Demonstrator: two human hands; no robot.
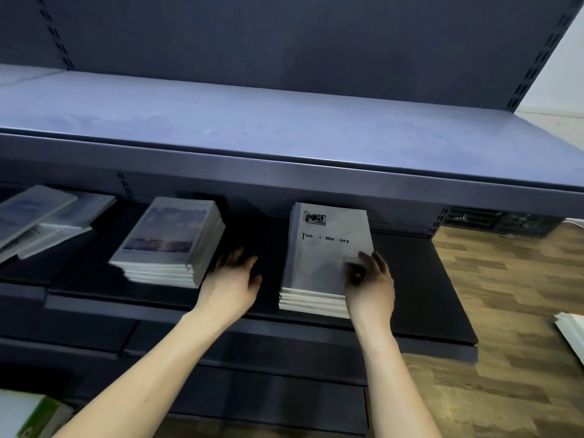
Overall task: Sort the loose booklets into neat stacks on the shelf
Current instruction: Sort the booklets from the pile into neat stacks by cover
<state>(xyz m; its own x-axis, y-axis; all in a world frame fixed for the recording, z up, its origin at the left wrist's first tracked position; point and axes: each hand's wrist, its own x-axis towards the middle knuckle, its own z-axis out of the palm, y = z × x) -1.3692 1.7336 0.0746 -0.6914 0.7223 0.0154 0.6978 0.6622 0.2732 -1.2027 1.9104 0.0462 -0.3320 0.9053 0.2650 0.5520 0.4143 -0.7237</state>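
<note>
Below, both hands, right (pixel 369 279) and left (pixel 232 279), rest loose-fingered against squared grey matte booklet stacks (pixel 325 257) on the dark shelf (pixel 410 279).

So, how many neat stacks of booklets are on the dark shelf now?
2: the middle stack by the left hand, and the right stack under the right hand. The left pile is loose.

My right grip (pixel 368 281) is covering the near right corner of the grey stack (pixel 325 257), and letters in its cover title are showing blurred. My left grip (pixel 232 275) is reaching into shadow, so its fingertips are blurring out; I cannot tell if they are touching the photo-cover stack (pixel 167 238) just left of it. Far left of that grip, loose booklets (pixel 41 216) are running off the edge, smeared. Right of my right grip, white booklets (pixel 572 330) are being cut off.
</note>
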